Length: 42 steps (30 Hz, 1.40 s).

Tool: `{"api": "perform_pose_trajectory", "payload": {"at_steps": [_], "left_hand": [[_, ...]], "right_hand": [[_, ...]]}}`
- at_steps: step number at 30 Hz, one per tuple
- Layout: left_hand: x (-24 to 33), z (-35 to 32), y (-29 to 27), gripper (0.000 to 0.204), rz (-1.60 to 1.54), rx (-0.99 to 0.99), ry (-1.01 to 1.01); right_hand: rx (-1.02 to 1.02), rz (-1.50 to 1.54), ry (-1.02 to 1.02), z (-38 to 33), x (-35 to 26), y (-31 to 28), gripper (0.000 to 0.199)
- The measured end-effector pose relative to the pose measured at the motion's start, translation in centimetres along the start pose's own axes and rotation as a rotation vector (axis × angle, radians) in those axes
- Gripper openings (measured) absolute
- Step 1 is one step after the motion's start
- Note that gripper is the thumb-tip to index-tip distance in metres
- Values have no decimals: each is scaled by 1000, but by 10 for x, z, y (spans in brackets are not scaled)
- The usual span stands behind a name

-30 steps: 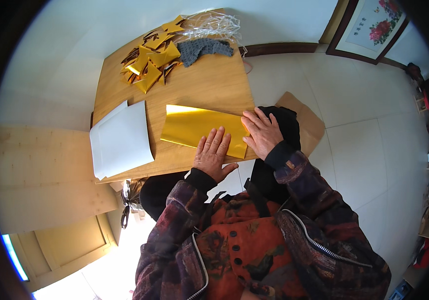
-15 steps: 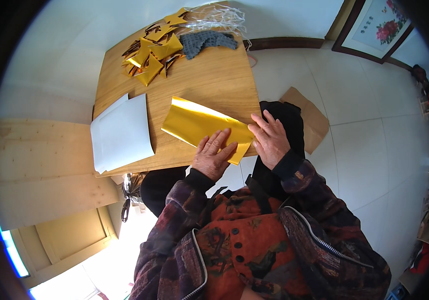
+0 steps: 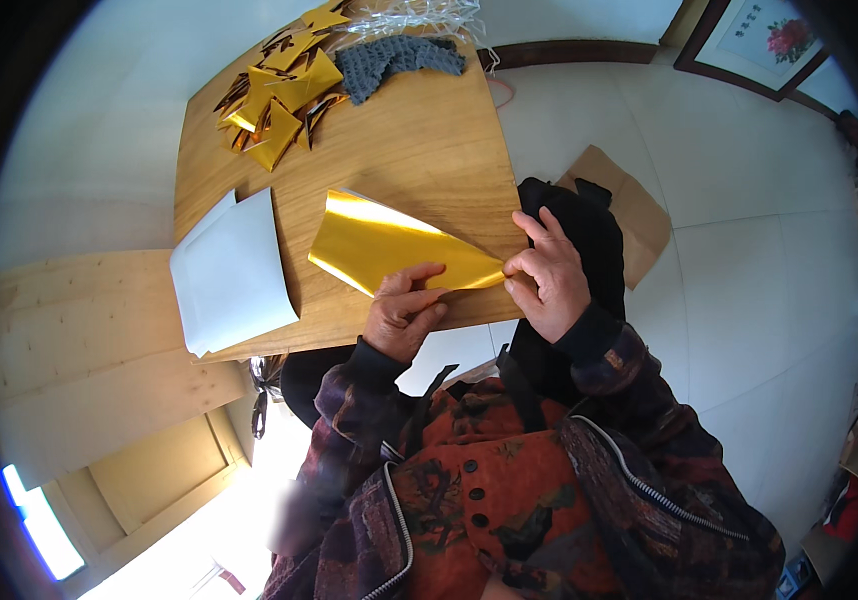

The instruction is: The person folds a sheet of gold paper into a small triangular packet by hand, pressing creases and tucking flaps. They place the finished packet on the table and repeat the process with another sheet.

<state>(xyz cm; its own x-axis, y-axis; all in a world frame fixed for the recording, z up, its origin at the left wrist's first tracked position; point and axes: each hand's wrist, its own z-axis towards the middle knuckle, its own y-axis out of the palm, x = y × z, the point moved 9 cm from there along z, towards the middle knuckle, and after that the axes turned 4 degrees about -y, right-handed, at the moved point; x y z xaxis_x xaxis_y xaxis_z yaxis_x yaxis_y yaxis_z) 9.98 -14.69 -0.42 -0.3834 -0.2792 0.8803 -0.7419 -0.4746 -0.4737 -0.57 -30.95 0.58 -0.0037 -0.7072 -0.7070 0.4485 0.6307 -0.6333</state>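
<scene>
A sheet of gold foil paper lies aslant on the wooden table, shiny side up, its near edge folded and its right end narrowed to a point. My right hand pinches that tip between thumb and forefinger, the other fingers raised. Along the near edge of the sheet, my left hand rests with thumb and fingers apart, its fingertips touching the foil. Left of the sheet lie overlapping white sheets.
Folded gold foil pieces are heaped at the table's far left. Beside them lie a dark grey textured cloth and a tangle of clear plastic strands. Brown paper is on the floor to the right, past my dark-clad knee.
The corner that stuck out toward me has been turned in, leaving a pointed right end. My right hand now pinches the tip; my left fingers have drawn back to the near edge.
</scene>
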Motion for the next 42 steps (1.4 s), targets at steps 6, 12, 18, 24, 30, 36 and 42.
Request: {"api": "perform_pose_trajectory", "payload": {"at_steps": [6, 12, 18, 24, 30, 36, 42], "left_hand": [[-13, 7, -15, 8, -91, 55, -156], [-30, 17, -31, 8, -9, 229, -388], [-9, 28, -31, 13, 303, 282, -267], [-5, 29, -31, 13, 346, 304, -301], [-3, 28, -31, 13, 350, 342, -302], [-7, 28, -31, 14, 302, 352, -335], [-6, 30, -30, 15, 350, 336, -316]], "right_hand": [[21, -53, 25, 2, 3, 0, 11], [2, -42, 34, 10, 2, -2, 14], [-12, -48, 56, 14, 2, -1, 17], [-12, -72, 93, 17, 2, 0, 17], [5, -109, 71, 22, -1, -1, 19], [27, -121, 53, 23, -2, 0, 20], [22, -141, 71, 23, 0, 1, 21]]}}
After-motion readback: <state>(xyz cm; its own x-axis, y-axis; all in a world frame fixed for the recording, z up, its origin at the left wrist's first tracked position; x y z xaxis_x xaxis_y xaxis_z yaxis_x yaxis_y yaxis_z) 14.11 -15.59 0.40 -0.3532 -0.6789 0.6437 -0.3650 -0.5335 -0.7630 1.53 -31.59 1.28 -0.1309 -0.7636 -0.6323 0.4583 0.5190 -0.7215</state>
